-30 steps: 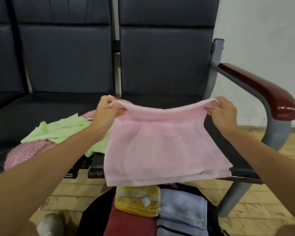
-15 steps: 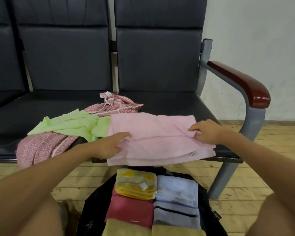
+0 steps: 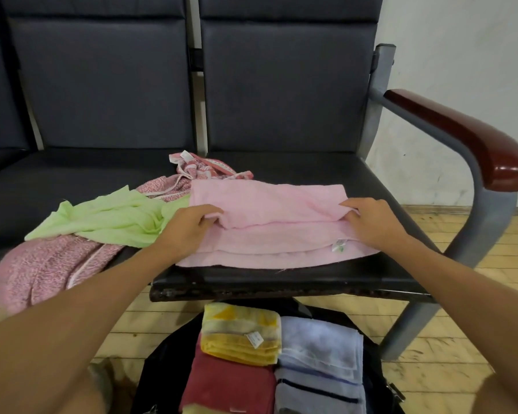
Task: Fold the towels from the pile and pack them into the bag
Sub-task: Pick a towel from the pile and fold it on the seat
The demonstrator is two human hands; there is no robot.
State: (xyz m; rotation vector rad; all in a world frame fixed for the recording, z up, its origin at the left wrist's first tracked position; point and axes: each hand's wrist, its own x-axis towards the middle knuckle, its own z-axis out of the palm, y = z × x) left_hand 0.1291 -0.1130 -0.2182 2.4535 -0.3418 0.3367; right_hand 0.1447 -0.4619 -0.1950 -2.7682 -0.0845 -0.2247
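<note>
A pale pink towel (image 3: 269, 222) lies folded over on the black bench seat (image 3: 281, 282). My left hand (image 3: 189, 225) pinches its folded edge at the left end. My right hand (image 3: 371, 219) pinches the same edge at the right end. To the left sits the pile: a light green towel (image 3: 111, 216) over a pink patterned towel (image 3: 48, 267), with another pink patterned cloth (image 3: 204, 168) behind. Below the seat an open black bag (image 3: 162, 369) holds folded yellow (image 3: 240, 336), red (image 3: 228, 380) and light blue (image 3: 320, 345) towels.
A grey metal frame with a dark red armrest (image 3: 467, 141) bounds the seat on the right. Padded black backrests (image 3: 284, 85) rise behind. The floor (image 3: 476, 294) is pale wooden boards. A white wall (image 3: 461, 40) stands at the right.
The pink towel went from hanging in the air between my hands to lying on the seat. Both hands have since drawn its upper layer toward me into a fold.
</note>
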